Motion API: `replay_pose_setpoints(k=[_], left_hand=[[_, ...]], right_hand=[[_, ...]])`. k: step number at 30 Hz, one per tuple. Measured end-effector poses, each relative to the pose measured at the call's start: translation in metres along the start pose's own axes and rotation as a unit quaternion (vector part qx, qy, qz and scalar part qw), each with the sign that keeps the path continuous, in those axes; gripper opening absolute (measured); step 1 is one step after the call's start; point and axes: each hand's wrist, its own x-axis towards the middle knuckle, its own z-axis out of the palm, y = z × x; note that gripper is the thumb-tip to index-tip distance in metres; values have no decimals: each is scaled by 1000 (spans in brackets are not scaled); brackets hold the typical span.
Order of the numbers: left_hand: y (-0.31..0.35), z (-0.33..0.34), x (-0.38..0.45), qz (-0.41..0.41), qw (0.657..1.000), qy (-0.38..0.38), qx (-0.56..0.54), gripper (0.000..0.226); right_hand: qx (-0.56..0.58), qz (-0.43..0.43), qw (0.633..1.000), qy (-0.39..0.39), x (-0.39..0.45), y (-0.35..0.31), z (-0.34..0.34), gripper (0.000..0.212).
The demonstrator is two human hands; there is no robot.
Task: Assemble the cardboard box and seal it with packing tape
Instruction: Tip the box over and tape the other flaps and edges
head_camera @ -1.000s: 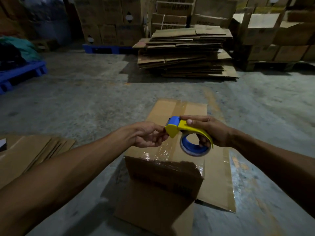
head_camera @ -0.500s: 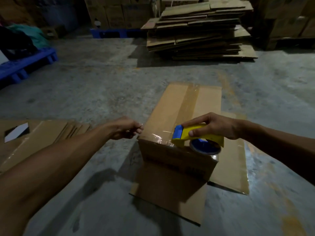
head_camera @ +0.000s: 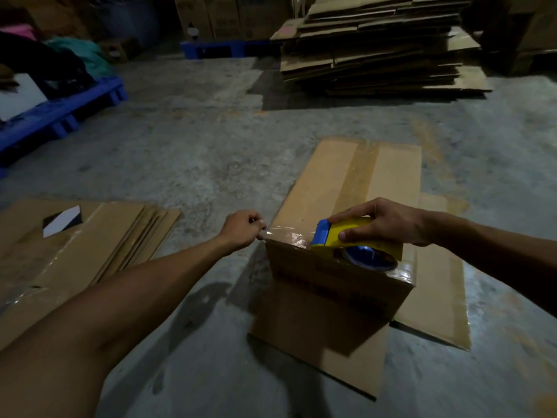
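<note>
Box (head_camera: 337, 285) near edge: hands stretch tape (head_camera: 286, 233).

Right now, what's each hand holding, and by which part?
Right hand grips the yellow tape dispenser around its body, on the box. Left hand pinches the free end of the clear tape.

The box (head_camera: 340, 279) is matt brown cardboard, with glossy clear tape (head_camera: 360, 173) along its top seam. The tape dispenser (head_camera: 346, 236) looks like smooth yellow and blue plastic. The floor (head_camera: 187, 146) is rough, mottled grey concrete.
</note>
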Motion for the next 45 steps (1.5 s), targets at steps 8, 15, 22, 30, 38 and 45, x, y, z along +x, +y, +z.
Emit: replay_pose_setpoints(k=[8,15,22,30,38,45], left_hand=[[1,6,2,-61,996,-40,-44,17],[17,-8,13,-180,966,-183,-4,68],[-9,8,3,-72,992,-32,97,59],[47,56,-7,275,919,-150,239,63],[31,68,1,310,889,-103,320,69],[34,68,4,307,882,-117,338,75]], right_hand=[[-13,6,1000,-5,2,2,-1,46],[-22,16,1000,-12,3,-2,0,42],[-30,30,999,-4,0,-1,3,38],[-36,51,998,5,9,-5,3,40],[-91,53,994,-18,-1,3,-9,44],[-84,110,990,-28,-57,38,-30,41]])
